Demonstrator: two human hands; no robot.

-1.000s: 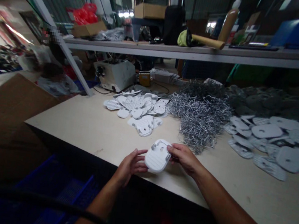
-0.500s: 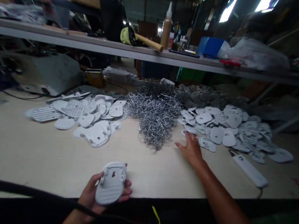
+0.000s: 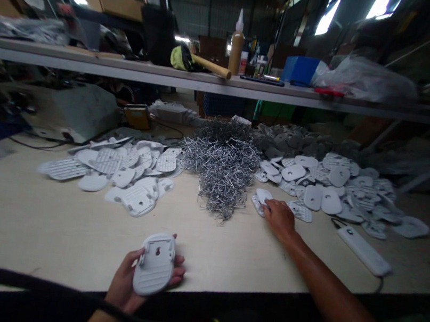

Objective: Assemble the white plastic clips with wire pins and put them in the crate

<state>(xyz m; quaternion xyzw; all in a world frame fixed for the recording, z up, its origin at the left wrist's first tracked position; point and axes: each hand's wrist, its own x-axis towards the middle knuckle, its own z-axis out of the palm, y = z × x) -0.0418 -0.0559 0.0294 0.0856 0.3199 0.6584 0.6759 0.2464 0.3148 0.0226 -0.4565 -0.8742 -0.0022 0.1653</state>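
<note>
My left hand (image 3: 128, 282) is closed around a white ribbed plastic plate (image 3: 155, 264), held face up over the near edge of the table. Stretched out to the right, my right hand (image 3: 280, 217) has its fingers on a small white plate (image 3: 263, 196) at the near edge of the right-hand heap of plates (image 3: 335, 190). Whether the fingers grip that plate is not clear. Between the two heaps lies a big pile of metal wire clips (image 3: 224, 165). A second heap of white plates (image 3: 125, 169) lies to the left.
A white power strip (image 3: 363, 250) with a cable lies right of my right hand. A grey machine (image 3: 73, 110) stands at the back left. An overhead shelf (image 3: 226, 83) carries a glue bottle (image 3: 237, 43), a blue box and bags. A black cable crosses the bottom.
My right hand left the held plate and reached right to the heap, now resting on a small plate. My left hand keeps the plate alone. The view swung right.
</note>
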